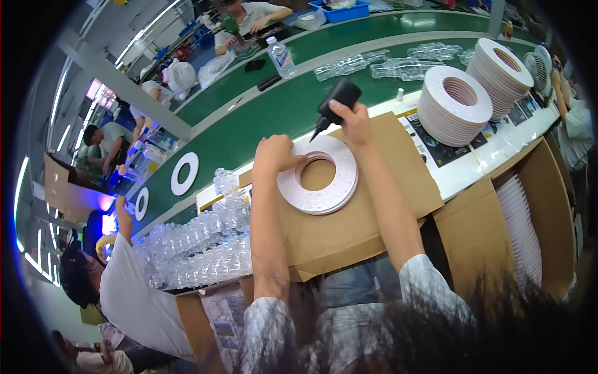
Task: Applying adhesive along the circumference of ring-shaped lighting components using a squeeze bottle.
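My right hand [354, 124] is wrapped round a black squeeze bottle [344, 93], tilted so its narrow nozzle points down toward the far-left part of a white ring [344, 171]. Whether any liquid comes out is too small to tell. That flat ring, with a round hole in the middle, lies on top of at least one similar ring on a brown cardboard sheet [398, 174]. At the ring's left edge, my left hand [275, 154] grips it, the thumb reaching toward the hole. Some of its fingers are hidden behind the hand.
Two stacks of white rings [445, 118] stand at the right, near an open carton [548, 218] of more rings. Clear plastic pieces [193, 246] pile up on the left. Beyond runs a green conveyor belt [227, 134] carrying two single rings [185, 158]. A co-worker [140, 293] sits at left.
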A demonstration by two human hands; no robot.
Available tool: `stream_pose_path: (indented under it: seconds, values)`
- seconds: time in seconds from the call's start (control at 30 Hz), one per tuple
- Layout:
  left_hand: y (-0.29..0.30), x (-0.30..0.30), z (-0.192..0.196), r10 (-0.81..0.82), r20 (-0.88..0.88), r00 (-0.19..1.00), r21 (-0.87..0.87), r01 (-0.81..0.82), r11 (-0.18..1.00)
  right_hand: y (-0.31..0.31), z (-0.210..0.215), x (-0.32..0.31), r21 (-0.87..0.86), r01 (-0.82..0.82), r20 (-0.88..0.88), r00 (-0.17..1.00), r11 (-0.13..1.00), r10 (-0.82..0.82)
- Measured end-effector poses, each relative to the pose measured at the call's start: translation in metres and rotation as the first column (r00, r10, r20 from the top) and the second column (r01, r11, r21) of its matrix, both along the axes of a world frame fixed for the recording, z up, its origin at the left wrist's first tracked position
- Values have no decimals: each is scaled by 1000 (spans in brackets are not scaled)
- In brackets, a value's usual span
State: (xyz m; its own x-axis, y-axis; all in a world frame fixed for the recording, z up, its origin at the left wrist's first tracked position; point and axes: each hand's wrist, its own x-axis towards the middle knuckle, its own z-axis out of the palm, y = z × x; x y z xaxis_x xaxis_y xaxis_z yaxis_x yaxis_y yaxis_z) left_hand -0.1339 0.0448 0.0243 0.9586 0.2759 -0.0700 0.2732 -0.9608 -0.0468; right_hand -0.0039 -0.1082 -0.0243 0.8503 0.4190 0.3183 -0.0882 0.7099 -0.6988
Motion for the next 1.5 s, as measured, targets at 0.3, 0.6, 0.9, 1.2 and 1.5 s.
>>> stream_pose_path:
  seconds: [0.3, 0.6, 0.9, 1.2, 1.5]
  values:
    - [185, 45, 49, 217, -46, 975, 123, -210, 970, -5, -4, -3, 302, -32, -213, 972, 953, 100]
    - [315, 39, -25, 587, -108, 802, 250, -550, 797, -20, -4, -28, -121, -23, -35, 999, 992, 19]
    - [353, 31, -22, 502, -138, 854, 255, -459, 851, -6, 20, -48, -201, -26, 33, 999, 979, 33]
    - [68, 53, 83, 112, 645, 756, -560, 367, 743, 0, 15, -53, -476, 189, 293, 955, 859, -48]
    - [-36, -12, 31, -67, 739, 670, -277, 393, 877, 23, 0, -86, -435, 218, 519, 853, 873, 46]
